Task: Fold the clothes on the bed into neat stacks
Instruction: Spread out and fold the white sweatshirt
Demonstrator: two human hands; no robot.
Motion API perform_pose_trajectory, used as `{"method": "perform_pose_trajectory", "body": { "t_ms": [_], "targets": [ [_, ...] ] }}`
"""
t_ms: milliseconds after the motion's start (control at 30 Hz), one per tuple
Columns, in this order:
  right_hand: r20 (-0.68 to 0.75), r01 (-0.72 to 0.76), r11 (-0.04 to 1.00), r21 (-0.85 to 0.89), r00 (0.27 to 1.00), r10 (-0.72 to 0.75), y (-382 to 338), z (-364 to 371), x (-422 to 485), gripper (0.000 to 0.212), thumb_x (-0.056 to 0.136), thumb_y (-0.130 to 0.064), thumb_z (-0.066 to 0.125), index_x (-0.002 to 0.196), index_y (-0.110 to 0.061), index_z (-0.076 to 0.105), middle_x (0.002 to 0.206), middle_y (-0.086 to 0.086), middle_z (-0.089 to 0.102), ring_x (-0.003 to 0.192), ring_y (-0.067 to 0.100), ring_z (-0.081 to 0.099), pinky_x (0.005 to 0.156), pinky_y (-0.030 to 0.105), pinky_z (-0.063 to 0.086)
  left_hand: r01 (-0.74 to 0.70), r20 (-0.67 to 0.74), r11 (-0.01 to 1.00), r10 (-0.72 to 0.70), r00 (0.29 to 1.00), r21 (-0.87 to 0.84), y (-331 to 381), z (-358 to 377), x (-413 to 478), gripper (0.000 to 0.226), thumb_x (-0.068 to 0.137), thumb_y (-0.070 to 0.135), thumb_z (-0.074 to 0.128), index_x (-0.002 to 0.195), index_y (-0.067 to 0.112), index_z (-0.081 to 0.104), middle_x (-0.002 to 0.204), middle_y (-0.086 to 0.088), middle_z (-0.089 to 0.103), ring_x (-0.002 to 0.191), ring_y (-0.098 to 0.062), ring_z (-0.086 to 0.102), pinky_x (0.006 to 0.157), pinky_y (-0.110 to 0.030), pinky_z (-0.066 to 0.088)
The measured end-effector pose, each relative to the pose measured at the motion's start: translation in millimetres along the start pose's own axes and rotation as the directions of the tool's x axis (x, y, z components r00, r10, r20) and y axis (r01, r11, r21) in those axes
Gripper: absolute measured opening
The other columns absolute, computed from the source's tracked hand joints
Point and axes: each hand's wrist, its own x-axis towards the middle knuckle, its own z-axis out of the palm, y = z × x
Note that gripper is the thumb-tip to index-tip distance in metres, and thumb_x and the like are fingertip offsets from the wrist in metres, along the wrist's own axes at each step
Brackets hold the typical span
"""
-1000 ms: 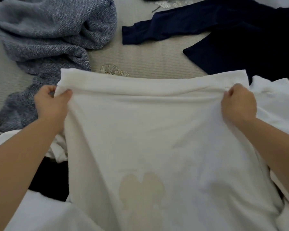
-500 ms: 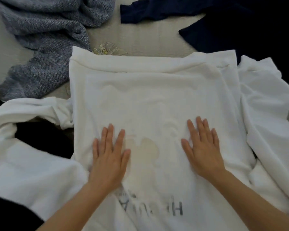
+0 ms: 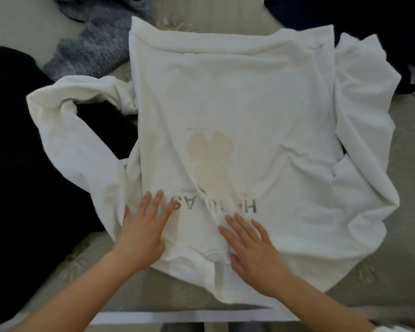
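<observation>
A white sweatshirt (image 3: pixel 237 97) lies spread on the bed, its far edge folded over, a faint beige print and grey lettering showing through the fabric. Its left sleeve (image 3: pixel 67 130) loops out to the left and its right sleeve (image 3: pixel 367 121) lies rumpled at the right. My left hand (image 3: pixel 144 228) presses flat on the cloth near the lettering, fingers straight. My right hand (image 3: pixel 252 252) lies flat beside it on the near part of the sweatshirt, fingers spread.
A black garment (image 3: pixel 22 164) covers the left side of the bed. A grey-blue knit sweater (image 3: pixel 94 44) lies at the back left and a dark navy garment (image 3: pixel 374 20) at the back right. The beige bedspread (image 3: pixel 405 212) shows at right; the bed's near edge (image 3: pixel 177 316) is below.
I let go of the sweatshirt's far edge and laid it down. Both hands, now flat, have slid toward me along the cloth, from mid-body to near the lettering.
</observation>
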Motion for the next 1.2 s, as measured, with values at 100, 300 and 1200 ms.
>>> {"method": "perform_pose_trajectory", "body": {
  "t_ms": [100, 300, 1200],
  "targets": [
    [0.074, 0.061, 0.997, 0.055, 0.995, -0.065, -32.3, 4.7, -6.1, 0.061, 0.075, -0.054, 0.049, 0.127, -0.023, 0.052, 0.140, 0.005, 0.051, 0.130, 0.021, 0.037, 0.102, 0.037, 0.025, -0.104, -0.027, 0.991, 0.107, 0.994, 0.088, -17.8, 22.3, -20.6, 0.110, 0.027, 0.016, 0.076, 0.133, 0.026, 0.048, 0.133, -0.015, 0.053, 0.120, -0.033, 0.042, 0.080, -0.066, 0.045],
    [0.077, 0.034, 0.999, 0.034, 0.996, -0.037, -63.4, 12.5, 4.9, 0.076, 0.061, -0.053, 0.074, 0.127, -0.026, 0.049, 0.130, 0.000, 0.057, 0.117, 0.019, 0.048, 0.089, 0.039, 0.046, -0.298, 0.084, 0.944, 0.288, 0.954, 0.146, -31.1, 11.2, -39.0, 0.066, 0.060, 0.008, 0.061, 0.118, 0.035, 0.048, 0.107, 0.005, 0.046, 0.107, -0.020, 0.048, 0.107, -0.063, 0.018],
    [0.637, -0.533, 0.800, 0.274, 0.724, 0.265, 37.8, -39.7, -96.2, 0.025, 0.086, -0.042, 0.058, 0.098, -0.022, 0.067, 0.091, -0.009, 0.062, 0.084, 0.010, 0.059, 0.073, 0.024, 0.047, -0.336, 0.592, 0.941, 0.295, 0.750, -0.042, 86.4, -15.6, -37.7, 0.033, 0.086, 0.038, 0.060, 0.110, 0.017, 0.060, 0.109, -0.002, 0.062, 0.094, -0.021, 0.059, 0.080, -0.029, 0.047]
  ]
}}
